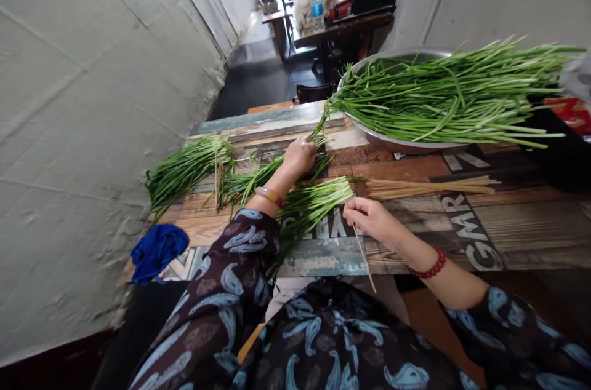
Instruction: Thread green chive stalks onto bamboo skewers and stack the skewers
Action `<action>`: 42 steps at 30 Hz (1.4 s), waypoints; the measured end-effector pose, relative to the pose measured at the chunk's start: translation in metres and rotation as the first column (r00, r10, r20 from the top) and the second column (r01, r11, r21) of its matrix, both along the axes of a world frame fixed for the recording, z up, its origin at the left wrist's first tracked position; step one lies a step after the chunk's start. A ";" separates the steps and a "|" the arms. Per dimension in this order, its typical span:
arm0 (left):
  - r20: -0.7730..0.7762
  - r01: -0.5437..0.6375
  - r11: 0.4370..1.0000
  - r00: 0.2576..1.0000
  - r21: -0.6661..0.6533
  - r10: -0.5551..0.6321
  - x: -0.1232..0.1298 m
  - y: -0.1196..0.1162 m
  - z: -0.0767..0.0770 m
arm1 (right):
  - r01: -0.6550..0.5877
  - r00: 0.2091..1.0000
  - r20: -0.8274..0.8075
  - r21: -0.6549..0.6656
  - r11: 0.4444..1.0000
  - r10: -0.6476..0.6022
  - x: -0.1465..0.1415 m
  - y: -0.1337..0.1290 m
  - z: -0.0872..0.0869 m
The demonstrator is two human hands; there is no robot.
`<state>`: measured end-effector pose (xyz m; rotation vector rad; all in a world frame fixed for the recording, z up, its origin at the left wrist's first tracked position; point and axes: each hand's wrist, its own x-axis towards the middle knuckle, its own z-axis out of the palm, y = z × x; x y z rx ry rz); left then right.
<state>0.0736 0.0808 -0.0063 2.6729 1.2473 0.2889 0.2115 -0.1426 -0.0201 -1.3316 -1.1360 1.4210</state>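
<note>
My left hand is closed around a few strands of Chinese chives that trail from the heap in the bowl. Between the fingertips of my right hand is a thin wooden skewer, its long end slanting down toward me. The pinch sits at the pale stem ends of a chive bunch lying below my left wrist. Loose chives lie partly under my left forearm. Another chive bunch rests farther left, with skewers at its stem ends.
A large metal bowl heaped with chives stands at the back right. More skewers lie on the wood-patterned table. At the left are a blue cloth and a wall. Beyond stands a cluttered table with a bottle.
</note>
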 end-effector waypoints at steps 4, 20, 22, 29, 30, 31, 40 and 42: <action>0.217 -0.002 0.997 0.976 -0.077 0.019 -0.019 -0.010 0.019 | 0.013 0.995 0.100 0.110 0.994 -0.024 0.001 0.002 -0.007; 0.704 0.182 0.787 0.593 -0.589 0.390 -0.026 -0.060 0.017 | -0.006 0.862 0.447 0.481 0.877 -0.240 0.002 0.044 0.003; 0.691 0.196 0.747 0.576 -0.636 0.437 -0.029 -0.061 0.017 | -0.010 0.866 0.440 0.490 0.871 -0.237 0.002 0.043 0.003; 0.720 0.268 0.699 0.488 -0.662 0.494 -0.036 -0.076 0.024 | -0.084 0.863 0.474 0.475 0.876 -0.175 0.004 0.037 0.005; 0.720 0.262 0.703 0.487 -0.661 0.495 -0.034 -0.077 0.025 | -0.095 0.856 0.490 0.463 0.881 -0.165 0.005 0.037 0.005; 0.721 0.257 0.708 0.490 -0.658 0.491 -0.033 -0.078 0.025 | -0.102 0.849 0.504 0.453 0.886 -0.160 0.006 0.036 0.005; 0.743 0.277 0.726 0.487 -0.629 0.458 -0.027 -0.080 0.019 | -0.065 0.876 0.461 0.408 0.911 -0.144 0.007 0.035 0.010; 0.750 0.280 0.728 0.474 -0.626 0.462 -0.028 -0.080 0.020 | -0.059 0.880 0.453 0.397 0.916 -0.140 0.007 0.035 0.011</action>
